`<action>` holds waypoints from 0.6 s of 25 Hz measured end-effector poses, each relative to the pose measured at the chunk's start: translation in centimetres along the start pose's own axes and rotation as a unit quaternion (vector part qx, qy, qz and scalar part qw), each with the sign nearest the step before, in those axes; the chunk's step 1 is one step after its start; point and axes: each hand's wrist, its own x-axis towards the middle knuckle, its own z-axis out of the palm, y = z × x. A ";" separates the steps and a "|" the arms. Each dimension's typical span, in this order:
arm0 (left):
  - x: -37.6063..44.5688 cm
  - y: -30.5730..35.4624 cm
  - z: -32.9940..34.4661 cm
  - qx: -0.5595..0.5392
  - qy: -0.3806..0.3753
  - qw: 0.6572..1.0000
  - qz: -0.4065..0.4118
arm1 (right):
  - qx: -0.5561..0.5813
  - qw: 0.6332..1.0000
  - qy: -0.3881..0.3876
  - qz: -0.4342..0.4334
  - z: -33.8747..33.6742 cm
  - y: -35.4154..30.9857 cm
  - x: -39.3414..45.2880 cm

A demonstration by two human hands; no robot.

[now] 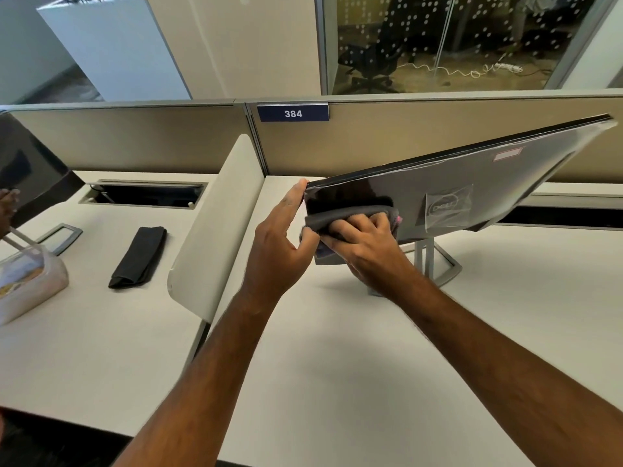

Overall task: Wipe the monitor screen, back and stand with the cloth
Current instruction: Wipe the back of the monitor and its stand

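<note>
The monitor point(472, 183) stands on the desk with its glossy dark back toward me; its screen side is hidden. A silver stand point(438, 264) carries it from below. My left hand point(279, 244) holds the monitor's left edge, fingers up along the corner. My right hand point(364, 241) presses a dark grey cloth point(337, 215) against the lower left of the back, its fingers curled over the cloth.
A curved white divider point(215, 230) separates this desk from the left desk. There lie a folded black cloth point(140, 257), a clear plastic tub point(30, 281), another monitor point(27, 170) and another person's hand point(6, 210). A beige partition with a "384" label point(292, 113) runs behind.
</note>
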 end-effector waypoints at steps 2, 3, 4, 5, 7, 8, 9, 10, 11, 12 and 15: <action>-0.2 -0.2 0.2 0.003 0.006 1.000 0.000 | -0.011 1.000 -0.020 0.012 0.2 0.8 -1.5; -0.3 -0.1 0.4 -0.003 0.010 1.000 -0.001 | -0.017 1.000 -0.014 0.018 -0.3 1.3 -2.1; -0.4 -0.1 0.6 -0.016 0.014 1.000 -0.004 | -0.025 0.999 0.004 0.027 -1.0 1.8 -2.3; -0.5 0.0 0.8 -0.032 0.017 0.999 -0.010 | -0.033 0.998 0.030 0.039 -2.0 2.2 -2.1; -0.7 0.2 1.1 -0.067 0.019 0.997 -0.031 | -0.039 0.994 0.085 0.054 -3.8 2.7 -0.8; -0.8 0.3 1.3 -0.091 0.016 0.995 -0.045 | -0.037 0.993 0.099 0.053 -4.3 2.6 0.0; -0.9 0.4 1.4 -0.118 0.013 0.991 -0.058 | -0.033 0.993 0.103 0.047 -4.4 2.4 0.6; -1.0 0.4 1.4 -0.143 0.012 0.987 -0.070 | -0.031 0.994 0.099 0.037 -4.1 1.9 1.0; -1.0 0.4 1.4 -0.159 0.013 0.984 -0.079 | -0.032 0.996 0.086 0.023 -3.6 1.5 1.1; -1.0 0.4 1.5 -0.168 0.013 0.982 -0.085 | -0.035 0.997 0.063 0.009 -2.8 1.1 1.0; -0.9 0.1 1.5 -0.167 0.009 0.980 -0.104 | -0.039 0.999 -0.026 -0.008 -0.3 0.3 -0.6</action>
